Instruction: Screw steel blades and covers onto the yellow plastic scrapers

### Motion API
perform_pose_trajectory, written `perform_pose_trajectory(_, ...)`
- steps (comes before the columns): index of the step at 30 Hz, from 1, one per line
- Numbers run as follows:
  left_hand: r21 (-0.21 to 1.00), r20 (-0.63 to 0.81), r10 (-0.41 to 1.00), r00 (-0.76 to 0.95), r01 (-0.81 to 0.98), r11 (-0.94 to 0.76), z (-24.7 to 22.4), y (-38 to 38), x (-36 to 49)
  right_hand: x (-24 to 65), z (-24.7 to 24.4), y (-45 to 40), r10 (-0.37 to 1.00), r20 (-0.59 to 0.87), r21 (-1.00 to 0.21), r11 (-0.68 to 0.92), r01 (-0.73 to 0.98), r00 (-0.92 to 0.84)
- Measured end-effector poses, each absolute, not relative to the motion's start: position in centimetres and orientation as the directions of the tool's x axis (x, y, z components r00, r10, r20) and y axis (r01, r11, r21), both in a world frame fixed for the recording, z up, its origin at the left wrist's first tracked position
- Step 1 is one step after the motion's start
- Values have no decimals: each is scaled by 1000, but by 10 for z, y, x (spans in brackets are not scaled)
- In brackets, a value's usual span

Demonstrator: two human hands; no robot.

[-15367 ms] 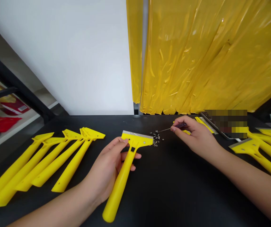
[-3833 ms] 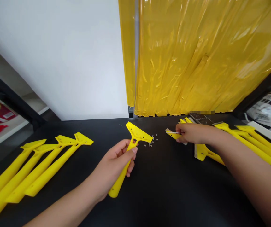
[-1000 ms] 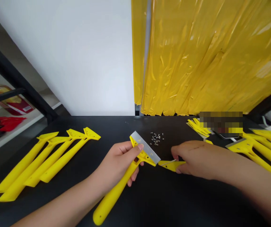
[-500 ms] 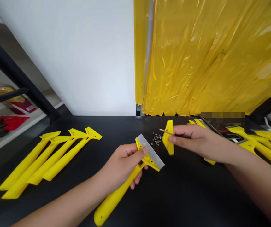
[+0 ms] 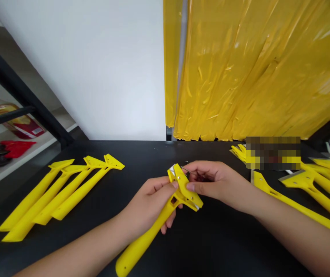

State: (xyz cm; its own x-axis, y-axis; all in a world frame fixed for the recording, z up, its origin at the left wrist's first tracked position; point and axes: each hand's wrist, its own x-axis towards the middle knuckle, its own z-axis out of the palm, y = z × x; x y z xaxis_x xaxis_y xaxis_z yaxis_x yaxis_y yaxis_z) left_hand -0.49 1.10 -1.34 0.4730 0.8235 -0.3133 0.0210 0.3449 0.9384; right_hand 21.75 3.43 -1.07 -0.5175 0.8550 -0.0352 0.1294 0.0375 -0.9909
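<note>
Scraper (image 5: 150, 237) sits gripped in the left hand (image 5: 153, 198) while the right hand (image 5: 222, 184) pinches a yellow plate (image 5: 183, 184) over its blade (image 5: 172, 169).

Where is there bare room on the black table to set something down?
Bare black table lies between the held scraper and right forearm; another patch lies beyond the left hand, right of the yellow handles. Scrapers crowd the right side.
</note>
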Motion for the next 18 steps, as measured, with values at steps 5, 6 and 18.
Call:
perform_pose_trajectory(5, 949, -261, 825, 502, -21, 313, -16, 11, -6, 213, -11, 32, 834, -56, -992, 17, 127, -550)
perform_pose_trajectory(6, 950, -260, 824, 503, -19, 312, -16, 11, -6, 212, -11, 31, 829, -61, -992, 13, 128, -555)
perform_pose_trajectory(18, 960, -282, 819, 500, 144, 242, -16, 10, -5, 211, -11, 32, 865, -50, -984, 43, 174, -500)
